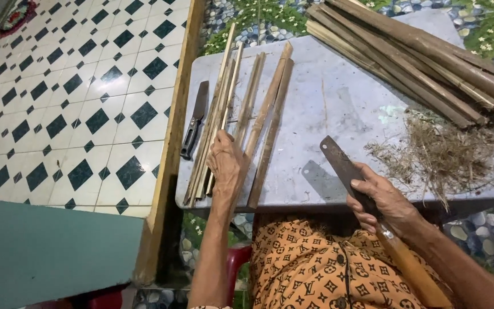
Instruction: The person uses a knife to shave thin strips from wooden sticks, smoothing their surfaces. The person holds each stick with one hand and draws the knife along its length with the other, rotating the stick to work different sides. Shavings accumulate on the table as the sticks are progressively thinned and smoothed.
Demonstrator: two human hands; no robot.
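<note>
1. Left hand (226, 163) lay palm-down on split bamboo strips (241, 120) at near edge of grey table (327, 97); fingers pressed together, curled over the strips w/ thumb side toward the thinner slats.
2. Right hand (381, 200) gripped a cleaver (341, 163) by its wooden handle (410, 266); fingers wrapped tight round it, blade angled up-left over the tabletop, not touching the strips.
3. Small dark knife (195, 120) lay on table just left of the strips.
4. Bundle of uncut bamboo (424, 63) lay across the far right corner.
5. Pile of dry shavings (441, 151) sat near it, to the right of the cleaver.
</note>
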